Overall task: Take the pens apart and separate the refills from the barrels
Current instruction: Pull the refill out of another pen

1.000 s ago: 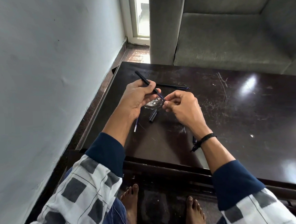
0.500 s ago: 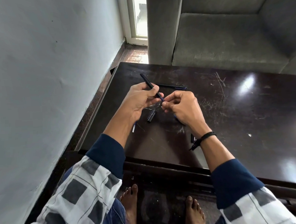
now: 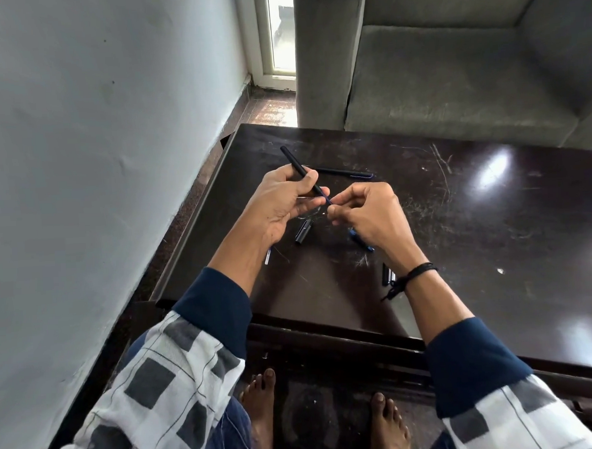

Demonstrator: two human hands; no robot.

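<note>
My left hand [image 3: 283, 204] grips a black pen barrel [image 3: 295, 164] that points up and away to the left above the dark table [image 3: 458, 215]. A thin blue refill [image 3: 328, 200] sticks out of the barrel's near end, and my right hand [image 3: 366, 217] pinches its tip. On the table lie another whole black pen [image 3: 343, 172] behind the hands, a black cap [image 3: 303, 231] below them, a blue pen part [image 3: 362, 242] under my right hand, a clear refill end [image 3: 267, 256] by my left wrist, and small black pieces [image 3: 388, 275] near my right wrist.
A white wall [image 3: 96, 166] runs close along the table's left side. A grey sofa [image 3: 468, 71] stands behind the table. My bare feet [image 3: 263, 408] rest on the floor under the table's near edge.
The hands stay together at the same spot. The barrel has tilted a little more upright and the refill shows slightly more between the hands.
</note>
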